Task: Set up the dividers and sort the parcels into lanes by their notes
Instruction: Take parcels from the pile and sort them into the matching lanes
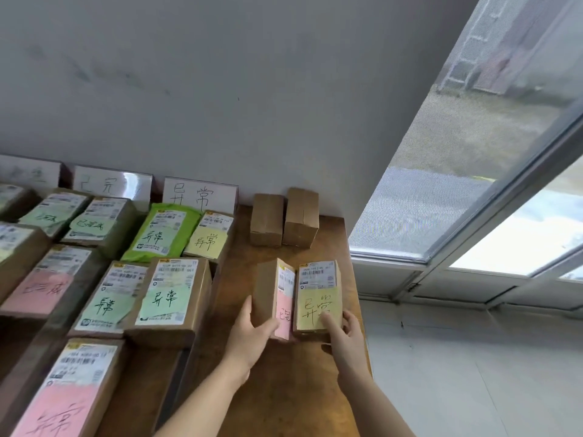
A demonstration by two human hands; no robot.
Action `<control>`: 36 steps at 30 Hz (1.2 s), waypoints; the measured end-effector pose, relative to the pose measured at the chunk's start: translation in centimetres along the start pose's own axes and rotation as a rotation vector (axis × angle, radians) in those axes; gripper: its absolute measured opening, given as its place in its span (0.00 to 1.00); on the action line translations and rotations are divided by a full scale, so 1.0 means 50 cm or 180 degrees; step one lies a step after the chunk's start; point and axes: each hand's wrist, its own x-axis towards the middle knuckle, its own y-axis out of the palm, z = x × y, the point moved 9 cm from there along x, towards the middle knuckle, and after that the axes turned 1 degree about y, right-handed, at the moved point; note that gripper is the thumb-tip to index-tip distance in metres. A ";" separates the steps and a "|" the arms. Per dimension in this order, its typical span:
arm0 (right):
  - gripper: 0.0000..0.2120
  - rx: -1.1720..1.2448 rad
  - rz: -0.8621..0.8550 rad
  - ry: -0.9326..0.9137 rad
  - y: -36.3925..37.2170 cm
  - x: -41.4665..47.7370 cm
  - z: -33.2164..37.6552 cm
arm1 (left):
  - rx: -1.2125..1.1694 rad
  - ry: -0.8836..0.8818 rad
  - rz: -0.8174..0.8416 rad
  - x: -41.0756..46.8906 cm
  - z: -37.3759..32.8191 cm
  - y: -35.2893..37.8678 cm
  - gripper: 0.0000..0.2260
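Observation:
Near the table's right side, my left hand (252,329) grips a brown parcel with a pink note (274,298), tipped up on its edge. Right beside it, my right hand (345,332) holds a brown parcel with a yellow note (318,294), thumb lying on the note. The two parcels touch along their inner edges. To the left, several sorted parcels lie in lanes, among them a green bag (161,231) and a box with a green note (172,298). White divider signs (198,193) lean against the wall behind the lanes.
Two plain brown boxes (284,219) stand upright at the back of the wooden table (284,389). The table's right edge drops to a pale floor (473,373). A large window (473,152) fills the right side.

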 end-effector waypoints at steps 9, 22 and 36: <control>0.25 0.0624 -0.0142 -0.0774 0.007 -0.134 0.095 | -0.1105 0.0603 0.0101 -0.097 -0.054 -0.083 0.32; 0.22 0.0658 0.0904 -0.1102 0.178 -0.342 0.133 | -0.1682 0.0868 -0.1052 -0.268 0.008 -0.312 0.16; 0.21 0.0431 0.0997 -0.0716 0.363 -0.492 0.035 | -0.1632 0.0771 -0.1302 -0.331 0.108 -0.558 0.15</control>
